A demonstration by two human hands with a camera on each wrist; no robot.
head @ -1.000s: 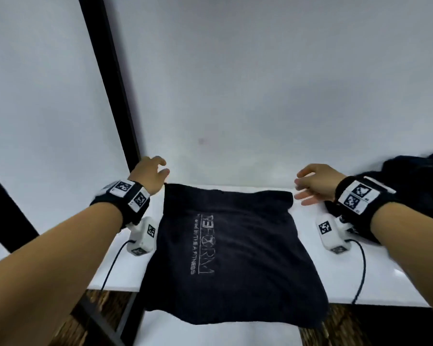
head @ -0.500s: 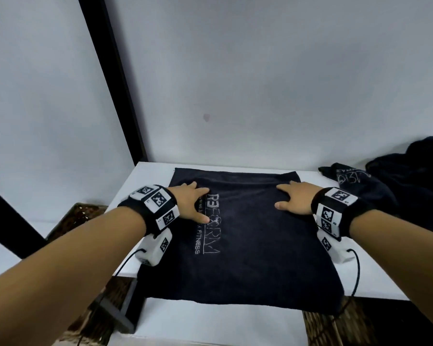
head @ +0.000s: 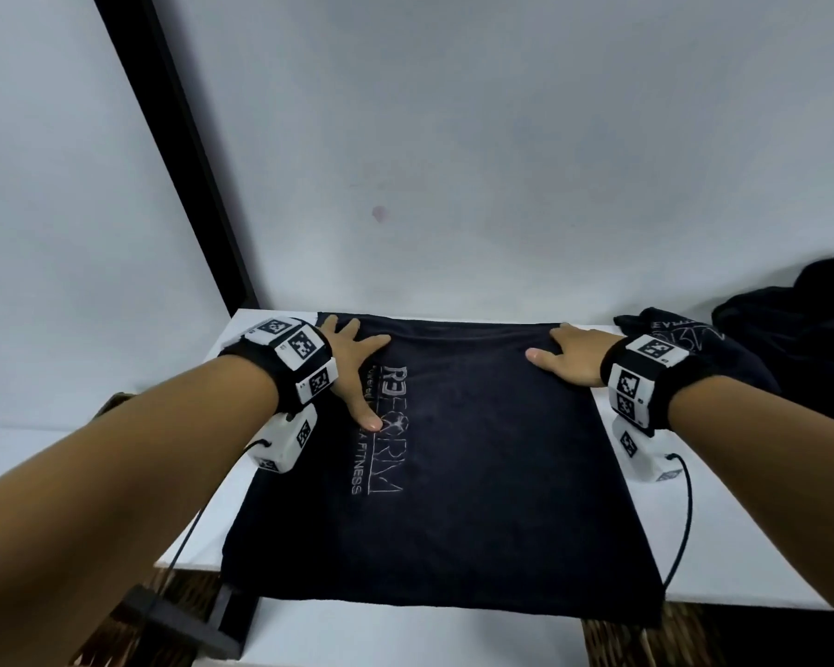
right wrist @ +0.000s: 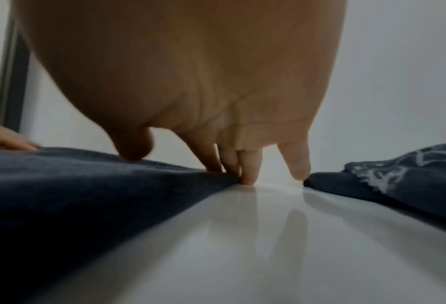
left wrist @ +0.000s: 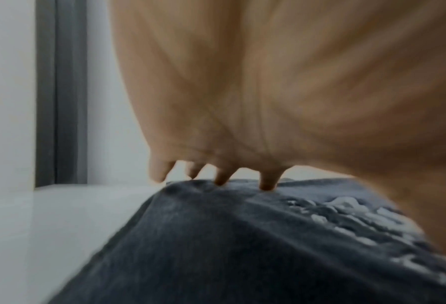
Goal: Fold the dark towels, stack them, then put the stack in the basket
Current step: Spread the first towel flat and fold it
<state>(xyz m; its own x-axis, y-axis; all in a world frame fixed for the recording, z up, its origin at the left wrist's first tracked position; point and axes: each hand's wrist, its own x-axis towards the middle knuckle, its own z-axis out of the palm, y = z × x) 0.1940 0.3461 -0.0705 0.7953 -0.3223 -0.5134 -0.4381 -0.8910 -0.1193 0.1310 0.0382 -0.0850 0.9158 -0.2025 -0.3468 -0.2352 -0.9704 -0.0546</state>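
Note:
A dark navy towel (head: 453, 464) with a pale printed logo lies spread flat on the white table (head: 723, 536), its near edge hanging over the front. My left hand (head: 352, 368) presses flat on its far left part, fingers spread; its fingertips (left wrist: 268, 183) touch the cloth (left wrist: 242, 246). My right hand (head: 569, 358) rests flat at the far right corner, with fingertips (right wrist: 250, 174) on the towel's edge (right wrist: 86, 185) and the tabletop. More dark towels (head: 742, 358) lie bunched at the right, one edge (right wrist: 398, 181) near my little finger.
A white wall rises just behind the table. A black post (head: 179, 151) runs up at the far left corner. Wicker-like brown material (head: 116, 633) shows below the table's front left. Cables hang from both wrist cameras over the table edge.
Both hands came down from above the towel's far corners onto the cloth and have slid outward toward the far corners. The towel now lies flatter and squarer.

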